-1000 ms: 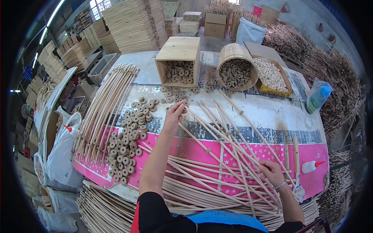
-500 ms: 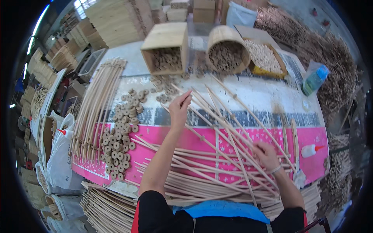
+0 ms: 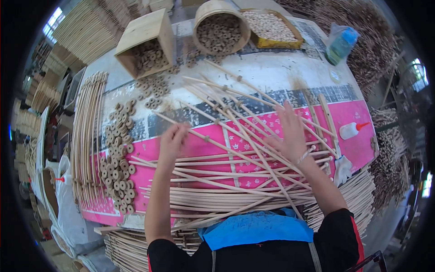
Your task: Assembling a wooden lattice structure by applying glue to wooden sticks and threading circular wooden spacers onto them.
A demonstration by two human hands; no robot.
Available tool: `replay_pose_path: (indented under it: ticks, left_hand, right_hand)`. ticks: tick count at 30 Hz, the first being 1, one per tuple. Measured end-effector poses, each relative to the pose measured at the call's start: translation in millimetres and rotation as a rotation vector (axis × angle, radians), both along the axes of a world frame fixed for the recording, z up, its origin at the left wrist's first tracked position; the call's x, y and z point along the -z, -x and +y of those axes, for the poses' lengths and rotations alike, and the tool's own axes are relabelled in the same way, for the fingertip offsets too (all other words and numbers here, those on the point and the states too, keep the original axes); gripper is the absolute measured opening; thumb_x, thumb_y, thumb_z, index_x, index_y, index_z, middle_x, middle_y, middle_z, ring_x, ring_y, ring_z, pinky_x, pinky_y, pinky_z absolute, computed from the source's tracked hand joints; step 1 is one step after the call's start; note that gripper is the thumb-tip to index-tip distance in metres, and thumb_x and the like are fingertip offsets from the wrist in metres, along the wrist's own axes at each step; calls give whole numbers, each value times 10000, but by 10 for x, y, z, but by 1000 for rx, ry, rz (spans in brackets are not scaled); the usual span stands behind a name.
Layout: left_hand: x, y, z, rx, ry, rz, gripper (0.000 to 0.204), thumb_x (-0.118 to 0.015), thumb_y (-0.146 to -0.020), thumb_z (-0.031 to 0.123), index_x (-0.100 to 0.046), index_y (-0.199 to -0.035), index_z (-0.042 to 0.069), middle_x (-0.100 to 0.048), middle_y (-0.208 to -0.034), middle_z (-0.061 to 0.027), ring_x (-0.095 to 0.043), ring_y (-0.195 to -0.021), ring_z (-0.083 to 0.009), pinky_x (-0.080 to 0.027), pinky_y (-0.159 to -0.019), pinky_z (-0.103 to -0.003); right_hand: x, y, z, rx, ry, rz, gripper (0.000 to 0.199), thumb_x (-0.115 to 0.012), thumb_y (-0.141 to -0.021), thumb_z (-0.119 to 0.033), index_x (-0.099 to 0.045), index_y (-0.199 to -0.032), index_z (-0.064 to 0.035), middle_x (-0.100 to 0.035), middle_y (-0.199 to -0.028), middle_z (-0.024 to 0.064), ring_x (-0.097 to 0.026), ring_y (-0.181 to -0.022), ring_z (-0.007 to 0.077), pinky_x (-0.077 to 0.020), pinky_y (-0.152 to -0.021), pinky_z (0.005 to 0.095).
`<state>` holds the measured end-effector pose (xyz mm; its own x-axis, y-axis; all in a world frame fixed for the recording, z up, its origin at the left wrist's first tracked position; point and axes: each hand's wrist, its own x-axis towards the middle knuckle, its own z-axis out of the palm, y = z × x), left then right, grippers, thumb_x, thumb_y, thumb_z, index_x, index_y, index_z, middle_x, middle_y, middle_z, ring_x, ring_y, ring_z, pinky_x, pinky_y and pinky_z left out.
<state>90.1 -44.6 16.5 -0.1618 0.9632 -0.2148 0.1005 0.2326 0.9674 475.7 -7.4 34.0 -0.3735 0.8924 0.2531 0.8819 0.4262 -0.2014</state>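
My left hand (image 3: 173, 141) is smeared by motion over the pink sheet, near the left end of a wooden stick with a ring on it; its fingers do not show clearly. My right hand (image 3: 290, 133) is open, fingers spread, just above or touching a criss-cross pile of long thin wooden sticks (image 3: 244, 131). Small wooden rings sit partway along several of them. To the left of my left hand lies a heap of loose wooden rings (image 3: 118, 154). Below both hands, more plain sticks (image 3: 204, 199) run crosswise in front of my blue apron (image 3: 260, 229).
A row of ringed sticks (image 3: 86, 136) lies at the left. At the back stand a square wooden box (image 3: 129, 38) and a round tub (image 3: 199, 29) of rings, and a yellow tray (image 3: 278, 44) of pale beads. At right are a glue bottle (image 3: 348, 131) and a green-blue bottle (image 3: 340, 47).
My view has shifted, so the table sits further left. My left hand has come down toward me, away from the far stick ends. My right hand has moved away from me and spread its fingers.
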Motion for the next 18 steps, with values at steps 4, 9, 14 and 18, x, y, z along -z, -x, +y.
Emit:
replay_pose_path:
  ticks: [4,9,14,18]
  left_hand:
    - [21,-431,-305,517,-77,522,218,-645,-975,222,-759,-1070,62,-733,-879,-126,-694,-751,-262,-534,-683,-362]
    - [233,-790,-261,513,-117,575,252,-662,-948,252,-757,-1104,78,-735,-928,-179,-708,-856,-373,-546,-735,-453]
    - [350,-915,-205,469,33,237,312,-625,-985,218,-702,-1226,35,-692,-740,-117,-659,-665,-204,-518,-634,-345]
    - [326,-1161,-68,405,179,-152,488,-568,-1033,184,-501,-1485,11,-593,-717,15,-522,-618,-65,-461,-571,-233]
  right_hand:
    - [158,-500,833,183,-65,57,1015,-717,-831,-622,-348,-1562,-22,-408,-1569,242,-383,-1468,368,-278,-1208,509]
    - [331,-196,874,143,469,254,788,-688,-861,-640,-644,-1290,19,-706,-1053,216,-670,-962,335,-524,-843,432]
    - [202,238,572,-188,619,202,689,-722,-801,-675,-739,-1043,-30,-717,-977,199,-693,-917,342,-529,-822,434]
    - [553,375,353,-201,398,157,1101,-841,-644,-640,-427,-1484,-63,-674,-1183,221,-673,-1076,368,-539,-922,460]
